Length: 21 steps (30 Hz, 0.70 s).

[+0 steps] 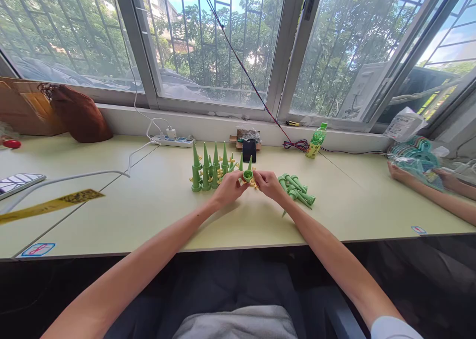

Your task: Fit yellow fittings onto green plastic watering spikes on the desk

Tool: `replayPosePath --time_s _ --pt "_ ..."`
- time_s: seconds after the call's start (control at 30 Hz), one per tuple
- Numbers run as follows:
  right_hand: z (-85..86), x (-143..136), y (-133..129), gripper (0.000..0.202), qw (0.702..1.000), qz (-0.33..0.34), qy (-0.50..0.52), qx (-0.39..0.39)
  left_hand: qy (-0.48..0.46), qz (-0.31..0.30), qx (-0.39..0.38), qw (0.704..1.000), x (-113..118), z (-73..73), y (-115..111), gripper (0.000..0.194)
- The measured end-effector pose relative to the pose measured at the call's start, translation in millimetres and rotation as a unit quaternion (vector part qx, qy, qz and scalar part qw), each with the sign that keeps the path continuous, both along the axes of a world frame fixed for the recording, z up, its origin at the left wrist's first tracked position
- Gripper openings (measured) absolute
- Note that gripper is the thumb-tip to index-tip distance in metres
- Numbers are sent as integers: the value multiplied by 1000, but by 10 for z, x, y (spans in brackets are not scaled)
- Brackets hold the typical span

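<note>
My left hand (229, 187) is closed around a green plastic watering spike (247, 174), its round hollow end turned up towards me. At the right side of that spike, the fingers of my right hand (268, 184) are pinched together; what lies between them is hidden. Behind my left hand, several green spikes (196, 173) stand upright in rows with points up, small yellow valve pieces (204, 166) sticking out of them. More yellow pieces (254, 184) lie partly hidden behind my hands. A loose heap of green spikes (297, 190) lies right of my right hand.
A black phone (249, 150), a green-labelled bottle (316, 141) and a power strip (173, 141) stand along the back. A white cable (128, 165) crosses the left side. At the right, another person's hands (397, 173) touch bagged teal items (414, 155).
</note>
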State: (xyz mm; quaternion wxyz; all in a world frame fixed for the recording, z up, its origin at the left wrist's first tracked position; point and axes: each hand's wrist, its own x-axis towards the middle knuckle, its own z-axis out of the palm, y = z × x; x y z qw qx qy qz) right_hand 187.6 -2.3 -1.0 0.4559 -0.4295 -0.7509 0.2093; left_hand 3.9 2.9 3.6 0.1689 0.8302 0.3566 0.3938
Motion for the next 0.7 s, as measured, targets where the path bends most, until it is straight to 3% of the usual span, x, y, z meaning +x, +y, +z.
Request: replayPosePath --time_s 0.2,0.33,0.47,0.7 --pt "0 -1 10 62 999 -25 18 8 -21 22 -71 997 4 72 -71 21" --pt "21 7 -7 61 999 -37 8 35 -54 -1 -121 991 1 75 -83 27" --pt "37 15 -22 58 998 -44 18 47 -96 -35 -185 978 9 31 -36 48" --pt "66 5 -72 59 999 -30 3 35 -205 -89 -364 904 25 98 -23 72"
